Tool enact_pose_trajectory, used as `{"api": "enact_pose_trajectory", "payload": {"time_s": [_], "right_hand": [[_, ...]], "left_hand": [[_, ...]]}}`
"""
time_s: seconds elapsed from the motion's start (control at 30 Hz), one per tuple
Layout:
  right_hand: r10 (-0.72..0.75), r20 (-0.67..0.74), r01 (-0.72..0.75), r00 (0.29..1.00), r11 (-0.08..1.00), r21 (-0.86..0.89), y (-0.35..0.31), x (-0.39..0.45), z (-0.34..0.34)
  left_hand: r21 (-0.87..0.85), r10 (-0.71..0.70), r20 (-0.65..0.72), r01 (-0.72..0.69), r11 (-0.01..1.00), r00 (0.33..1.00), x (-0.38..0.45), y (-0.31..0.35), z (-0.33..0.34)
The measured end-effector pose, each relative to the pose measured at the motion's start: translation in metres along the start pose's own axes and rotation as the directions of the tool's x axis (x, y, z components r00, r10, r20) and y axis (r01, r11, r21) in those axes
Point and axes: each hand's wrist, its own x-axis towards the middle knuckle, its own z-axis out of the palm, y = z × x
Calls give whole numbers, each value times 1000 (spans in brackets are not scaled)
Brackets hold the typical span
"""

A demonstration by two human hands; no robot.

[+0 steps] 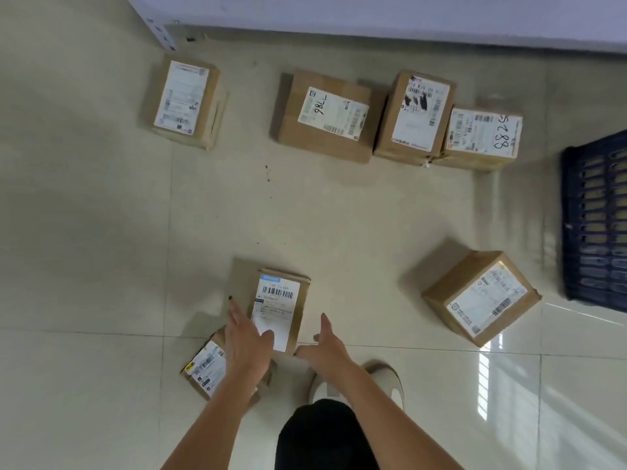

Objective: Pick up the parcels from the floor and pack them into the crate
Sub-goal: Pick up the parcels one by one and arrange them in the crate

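Observation:
Several brown cardboard parcels with white labels lie on the tiled floor. The nearest parcel (281, 300) stands in front of me. My left hand (246, 337) is open, spread over its left side and partly covering its label. My right hand (324, 347) is open just right of that parcel, fingers apart, holding nothing. A small parcel (205, 366) lies under my left forearm. Another parcel (481, 296) sits to the right. The dark blue slatted crate (593, 218) stands at the right edge.
Along the far wall lie more parcels: one at the left (183, 100), one marked 98 (325, 117), and two touching ones (415, 113) (481, 135). A white shelf leg (163, 32) stands at the back left. My shoe (386, 381) is on the floor near my right arm.

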Motion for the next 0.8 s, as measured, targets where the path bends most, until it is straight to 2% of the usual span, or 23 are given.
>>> {"api": "enact_pose_trajectory", "payload": {"time_s": [0.17,0.27,0.4,0.5,0.67,0.8], "right_hand": [[-14,81,20,997,997,-73,-11,25,20],[-21,54,24,998,998,-60,-13,14,18],[-66,-37,68,997,995,73,-19,-34,-6],[-91,-127,113,988,978,178,-31,-84,-33],[-106,-273,212,956,893,397,-48,-186,-90],[-153,-363,303,919,863,405,-53,-259,-132]], "left_hand": [[-64,-62,72,67,996,995,14,2,14],[-84,-31,54,36,996,998,0,11,6],[-83,61,67,-56,995,996,-36,41,-19],[-135,140,125,-123,983,982,-75,71,-41],[-292,316,204,-251,923,926,-141,122,-83],[-336,462,238,-374,865,854,-179,165,-97]]}}
